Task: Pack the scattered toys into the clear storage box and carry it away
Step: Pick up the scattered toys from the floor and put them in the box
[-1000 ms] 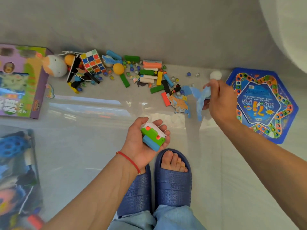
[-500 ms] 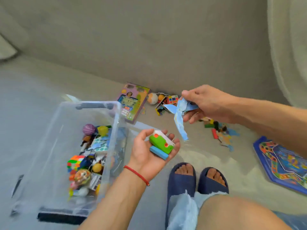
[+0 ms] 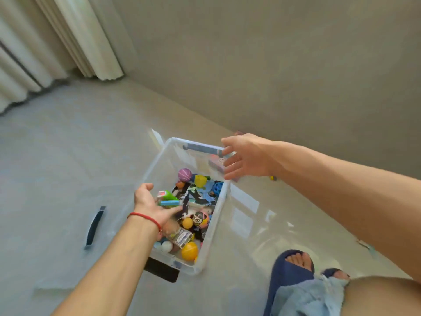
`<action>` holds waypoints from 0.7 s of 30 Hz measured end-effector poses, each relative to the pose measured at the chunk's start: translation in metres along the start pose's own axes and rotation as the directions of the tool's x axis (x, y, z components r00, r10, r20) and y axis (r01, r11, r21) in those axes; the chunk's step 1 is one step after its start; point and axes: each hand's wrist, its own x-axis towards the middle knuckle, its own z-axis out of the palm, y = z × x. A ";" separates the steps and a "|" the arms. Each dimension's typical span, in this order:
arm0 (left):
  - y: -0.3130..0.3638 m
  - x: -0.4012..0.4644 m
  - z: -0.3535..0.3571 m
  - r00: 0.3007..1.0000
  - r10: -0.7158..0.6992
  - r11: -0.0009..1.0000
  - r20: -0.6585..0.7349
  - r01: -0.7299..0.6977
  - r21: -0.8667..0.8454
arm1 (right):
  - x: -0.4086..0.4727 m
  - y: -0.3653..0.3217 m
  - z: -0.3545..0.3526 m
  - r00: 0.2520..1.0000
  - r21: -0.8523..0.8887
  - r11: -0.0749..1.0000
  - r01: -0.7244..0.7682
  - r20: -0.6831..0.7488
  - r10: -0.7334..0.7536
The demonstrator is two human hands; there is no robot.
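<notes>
The clear storage box (image 3: 153,168) stands on the floor, holding several toys: a purple ball (image 3: 184,174), a yellow ball (image 3: 189,251), blue puzzle pieces (image 3: 205,195) and others. My left hand (image 3: 151,205) is over the box's left side with its fingers stretched out. A green-and-white toy (image 3: 168,195) and a blue block (image 3: 169,203) lie against its palm, tipped toward the inside. My right hand (image 3: 247,158) hovers over the box's far right corner, fingers spread, holding nothing.
A clear lid with a dark handle (image 3: 94,226) lies on the floor left of the box. Curtains (image 3: 68,37) hang at the back left, and a grey wall runs behind the box. My feet in blue slippers (image 3: 289,274) stand at the lower right.
The view has swung left onto the box. My right hand has let go of the blue puzzle pieces and is now empty. My left hand has moved over the box and opened, tipping its toys.
</notes>
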 end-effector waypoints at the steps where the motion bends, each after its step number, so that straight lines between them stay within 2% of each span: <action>1: -0.001 -0.001 0.006 1.000 0.013 1.000 -0.009 -0.013 0.016 | -0.004 0.003 -0.017 0.999 -0.032 0.999 0.019 -0.031 -0.020; 4: -0.014 0.000 0.030 0.996 0.075 0.988 0.037 -0.079 0.134 | -0.020 0.023 -0.082 0.980 -0.126 0.992 0.020 -0.194 -0.045; 7: -0.053 -0.005 0.066 0.975 0.127 0.936 0.185 -0.180 0.303 | -0.038 0.058 -0.155 0.936 -0.144 0.988 -0.060 -0.353 0.005; 9: -0.094 -0.011 0.096 0.947 0.109 0.885 0.303 -0.231 0.405 | -0.049 0.090 -0.201 0.892 -0.150 0.981 -0.124 -0.450 0.043; 13: -0.187 -0.019 0.149 0.890 -0.072 0.746 0.450 -0.251 0.616 | -0.064 0.170 -0.278 0.813 -0.201 0.940 -0.277 -0.570 0.118; 17: -0.274 -0.001 0.185 0.867 -0.233 0.586 0.440 -0.236 0.775 | -0.048 0.260 -0.321 0.755 -0.270 0.857 -0.438 -0.629 0.187; 21: -0.341 0.033 0.210 0.863 -0.307 0.430 0.401 -0.251 0.867 | -0.017 0.335 -0.334 0.732 -0.458 0.693 -0.557 -0.665 0.149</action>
